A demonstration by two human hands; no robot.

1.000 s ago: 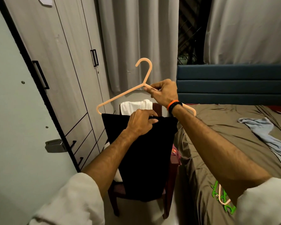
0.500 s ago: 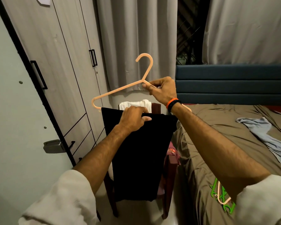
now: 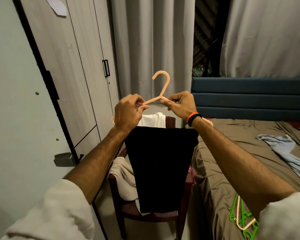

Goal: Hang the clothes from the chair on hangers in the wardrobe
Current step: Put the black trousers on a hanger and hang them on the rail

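A peach plastic hanger [image 3: 162,87] is held up in front of me, hook upward. My left hand [image 3: 128,113] pinches its left shoulder bar and my right hand [image 3: 181,105] grips its right shoulder bar near the neck. A folded black garment [image 3: 160,168] hangs down from the hanger's lower bar, in front of the dark red chair [image 3: 152,216]. White clothes [image 3: 153,119] lie over the chair's back and a beige one [image 3: 124,172] on its seat. The grey wardrobe [image 3: 76,70] stands at the left, doors closed.
An open door panel [image 3: 19,104] with a latch is close on my left. The bed [image 3: 232,153] with a brown sheet fills the right; a light blue garment [image 3: 287,153] and green and peach hangers [image 3: 241,217] lie on it. Curtains hang behind.
My left hand has left the top of the black garment and moved up onto the hanger's left bar. The black garment now hangs from the hanger, lifted higher above the chair.
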